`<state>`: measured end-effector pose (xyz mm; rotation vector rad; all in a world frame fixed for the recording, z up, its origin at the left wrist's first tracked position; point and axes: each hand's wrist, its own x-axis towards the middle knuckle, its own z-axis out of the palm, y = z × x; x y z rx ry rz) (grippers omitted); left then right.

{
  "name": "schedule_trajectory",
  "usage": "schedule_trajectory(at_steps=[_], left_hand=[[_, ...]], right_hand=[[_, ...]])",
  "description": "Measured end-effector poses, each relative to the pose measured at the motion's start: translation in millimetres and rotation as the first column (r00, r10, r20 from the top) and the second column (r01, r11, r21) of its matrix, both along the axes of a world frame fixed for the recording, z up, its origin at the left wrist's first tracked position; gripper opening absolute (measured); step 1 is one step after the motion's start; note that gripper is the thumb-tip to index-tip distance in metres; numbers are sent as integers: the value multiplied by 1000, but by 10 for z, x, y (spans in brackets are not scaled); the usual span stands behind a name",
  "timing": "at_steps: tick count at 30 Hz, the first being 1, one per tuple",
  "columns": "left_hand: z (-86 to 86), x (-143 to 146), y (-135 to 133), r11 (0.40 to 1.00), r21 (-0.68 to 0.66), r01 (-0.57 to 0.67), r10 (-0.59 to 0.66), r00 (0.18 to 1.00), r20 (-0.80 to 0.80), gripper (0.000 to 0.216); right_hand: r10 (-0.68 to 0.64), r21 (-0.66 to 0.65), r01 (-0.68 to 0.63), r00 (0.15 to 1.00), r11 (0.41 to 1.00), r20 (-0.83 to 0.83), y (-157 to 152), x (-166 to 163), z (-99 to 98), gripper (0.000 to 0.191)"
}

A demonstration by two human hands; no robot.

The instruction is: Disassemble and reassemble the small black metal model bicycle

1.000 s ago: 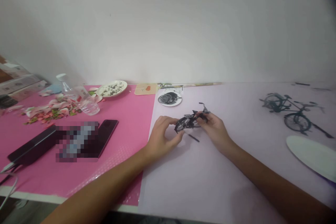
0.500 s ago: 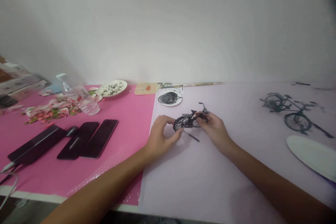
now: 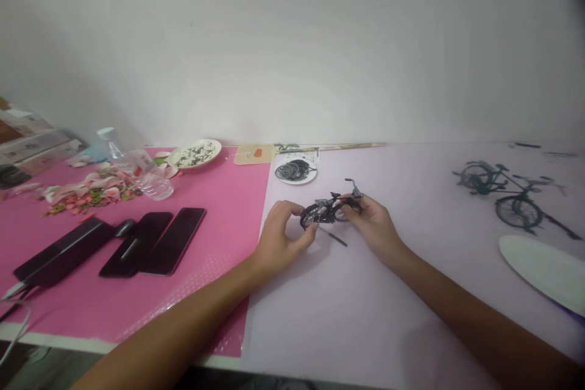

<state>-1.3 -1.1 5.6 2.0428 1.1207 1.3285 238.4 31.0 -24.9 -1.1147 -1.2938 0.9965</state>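
A small black model bicycle [image 3: 328, 209] stands upright on the pale table between my two hands. My left hand [image 3: 278, 237] is curled, its thumb and fingertips pinching the rear wheel end. My right hand [image 3: 372, 224] grips the front end near the handlebar, fingers closed round it. A thin dark rod [image 3: 334, 237] lies on the table just under the model, between my wrists.
A small white dish of black parts [image 3: 296, 171] sits behind the model. A larger dark model bicycle [image 3: 507, 194] and a white plate [image 3: 543, 273] are at the right. On the pink mat [image 3: 219, 237] lie two phones [image 3: 155, 242], a bottle [image 3: 137, 164] and a plate [image 3: 194, 154].
The model bicycle has shifted slightly left and stands more upright. My left fingers have closed tighter on its rear wheel. My right hand has barely moved.
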Motion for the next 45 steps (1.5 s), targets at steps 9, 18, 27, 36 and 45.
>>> schedule_trajectory(at_steps=[9,18,27,36,45], left_hand=[[-47,-11,0,1000,-11,-13,13,1000,-13,19],[-55,-9,13,996,-84,-32,32,999,5,19],[-105,6,64,980,-194,-41,44,999,15,23],[-120,65,98,892,-395,222,-72,930,360,35],[-195,11,184,826,-540,164,67,922,382,45]], right_hand=[[4,-6,-4,1000,1000,4,0,-14,-8,47],[1,-3,-1,1000,1000,-25,-5,-22,-14,48],[-19,-19,19,1000,1000,-20,-28,-30,13,51],[11,-15,-11,1000,1000,-26,-61,-45,51,49],[79,-104,-84,996,991,-47,-132,-58,176,51]])
